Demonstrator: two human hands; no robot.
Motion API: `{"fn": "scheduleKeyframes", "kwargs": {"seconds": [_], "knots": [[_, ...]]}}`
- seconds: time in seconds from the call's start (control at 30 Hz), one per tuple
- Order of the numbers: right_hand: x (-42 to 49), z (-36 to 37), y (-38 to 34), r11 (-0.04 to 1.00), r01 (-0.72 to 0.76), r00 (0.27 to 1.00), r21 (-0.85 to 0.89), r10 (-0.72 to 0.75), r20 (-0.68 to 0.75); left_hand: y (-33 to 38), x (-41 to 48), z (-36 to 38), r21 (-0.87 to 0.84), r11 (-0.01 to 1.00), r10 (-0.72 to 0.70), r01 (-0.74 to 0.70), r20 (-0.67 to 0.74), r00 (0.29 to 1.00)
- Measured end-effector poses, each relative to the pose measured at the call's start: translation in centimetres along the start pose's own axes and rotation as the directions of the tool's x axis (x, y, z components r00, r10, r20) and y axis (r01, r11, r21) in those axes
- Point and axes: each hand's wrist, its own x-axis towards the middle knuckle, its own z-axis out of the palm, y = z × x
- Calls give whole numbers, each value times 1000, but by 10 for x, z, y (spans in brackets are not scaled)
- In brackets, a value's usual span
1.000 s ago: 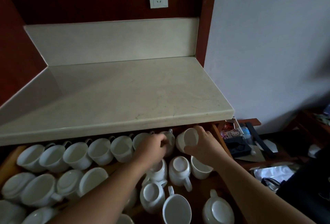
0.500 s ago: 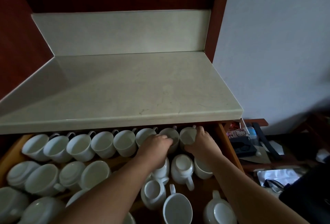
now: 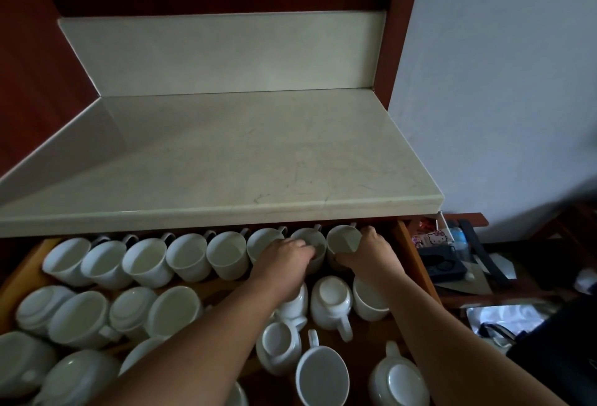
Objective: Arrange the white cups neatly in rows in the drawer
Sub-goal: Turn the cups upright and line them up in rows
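- with the right hand [image 3: 371, 255], clamps thumb and curled fingers round the glossy white ceramic end cup [image 3: 344, 240], now lowered on its side into the last slot of the back row; a second ago held it lifted above that slot.
- with the left hand [image 3: 284, 258], curls fingers over the rim of the white ceramic neighbour cup [image 3: 307, 239], steadying it against the end cup.
- fills the back row of white cups [image 3: 187, 257] this way: eight across, mouths facing out, handles to the rear; probably leaves only a release and slight squaring.
- still needs sorting nearer the front: loose white cups [image 3: 331, 300], some upside down, handles pointing every way, beside a partial second row [image 3: 129, 308] on the left.
- little room at the back: tucked close under the overhanging pale stone desk edge [image 3: 226, 211], and hemmed in by the brown wooden drawer wall [image 3: 412, 257] just beside the right hand; best to withdraw low, toward the front.
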Motion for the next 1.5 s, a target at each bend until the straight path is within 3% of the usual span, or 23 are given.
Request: {"fn": "scheduleKeyframes", "kwargs": {"seconds": [0.13,0.3,0.53,0.7,0.8,1.03,1.27,1.37,1.5], "knots": [[-14,-11,-7,990,70,997,-125,-68,25,-3,-3,-10,-161,986,-49,45,-21,999],[-41,-30,-43,946,216,976,-242,-212,41,-21,-34,-51,-394,901,-234,181,-91,968],[-76,25,-143,889,428,900,-162,-402,170,-93,-138,-110,-628,691,-518,359,-84,851],[-111,93,-209,803,568,819,-181,-529,223,-157,-227,-130,-631,619,-688,468,-148,711],[-128,135,-241,790,589,796,-168,-532,289,-201,-269,-133,-592,616,-719,520,-153,678],[-163,212,-293,821,553,805,-138,-485,341,-284,-310,-121,-304,713,-674,631,-49,737],[-180,273,-312,831,472,875,-294,-401,269,-316,-300,-103,-222,867,-448,446,45,893],[-180,287,-319,821,442,894,-361,-372,248,-317,-295,-90,-194,881,-419,432,104,902],[-179,305,-324,765,451,892,-459,-400,211,-318,-294,-79,-173,875,-448,451,61,892]]}}
